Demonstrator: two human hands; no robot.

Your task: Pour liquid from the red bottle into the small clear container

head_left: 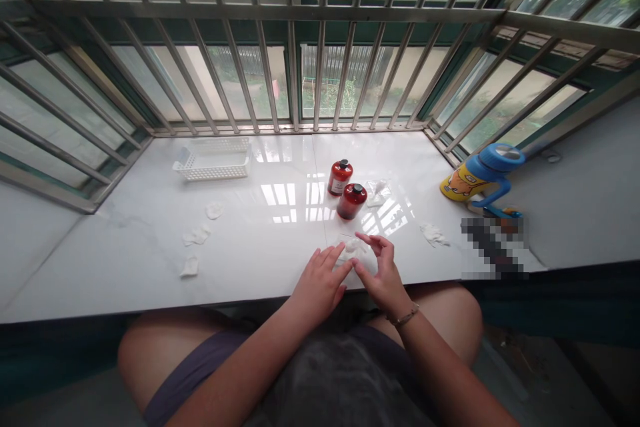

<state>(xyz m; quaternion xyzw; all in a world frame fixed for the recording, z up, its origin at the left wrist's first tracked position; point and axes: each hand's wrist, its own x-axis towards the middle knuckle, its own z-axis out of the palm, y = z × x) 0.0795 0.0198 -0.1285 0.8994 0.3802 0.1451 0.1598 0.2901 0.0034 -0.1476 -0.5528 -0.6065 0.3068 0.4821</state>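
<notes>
My left hand (319, 281) lies with its fingers stretched flat on a small white cotton pad (356, 250) near the front edge of the white sill (150, 260). My right hand (383, 270) touches the same pad from the right, fingers curved and pinching at it. Two red bottles with black caps (341, 177) (352, 201) stand just beyond my hands. A crumpled clear wrapper (377, 193) lies right of the bottles.
A white plastic basket (214, 160) sits at the back left. Several white cotton pads (200, 235) lie left, one more pad (433, 234) right. A yellow and blue bottle (480, 177) lies at the right edge. Metal window bars (320, 80) close off the far side.
</notes>
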